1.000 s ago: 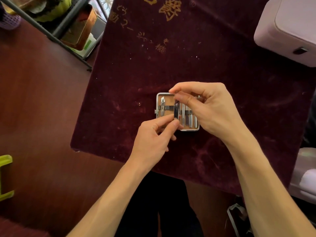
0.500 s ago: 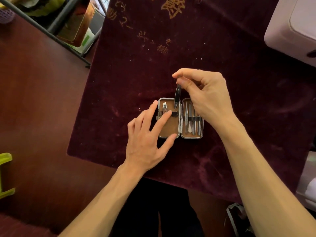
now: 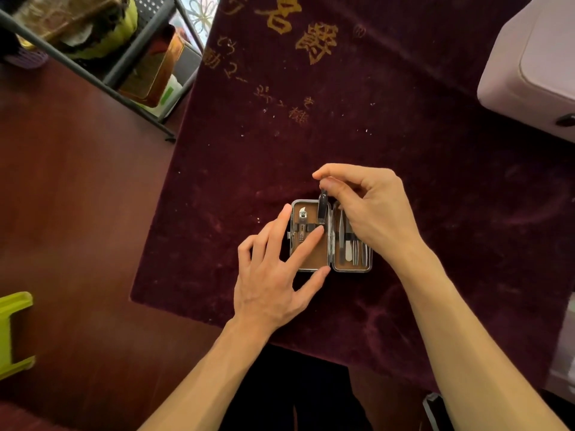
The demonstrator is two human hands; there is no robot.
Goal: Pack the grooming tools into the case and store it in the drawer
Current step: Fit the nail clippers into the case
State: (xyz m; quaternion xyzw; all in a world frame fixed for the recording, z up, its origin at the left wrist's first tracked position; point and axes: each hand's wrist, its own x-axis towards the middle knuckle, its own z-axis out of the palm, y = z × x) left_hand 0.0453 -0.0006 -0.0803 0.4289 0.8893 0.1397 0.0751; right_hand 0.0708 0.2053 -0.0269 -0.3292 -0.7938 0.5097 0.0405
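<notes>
My right hand [image 3: 370, 209] pinches the top end of a dark grooming tool [image 3: 322, 209] between thumb and forefinger, its lower end at the elastic strap [image 3: 308, 227] in the left half of the open case [image 3: 331, 269], which lies flat on the velvet-covered worktop [image 3: 435, 169]. My left hand [image 3: 273, 275] grasps nothing: its fingers [image 3: 306, 244] are spread, the forefinger tip pressed on the lining just below the tool's lower end, the thumb at the case's near rim. The risk, as I judge it, is that the tool rides over the strap instead of under it, or the light case skids on the velvet if my left fingers ease off; a slip could also nudge the nail clipper [image 3: 302, 227] strapped just left of my forefinger. The remaining tools [image 3: 353, 250] sit strapped in the right half, directly under my right palm. Whether the tool's tip is already beneath the strap, I cannot tell.
</notes>
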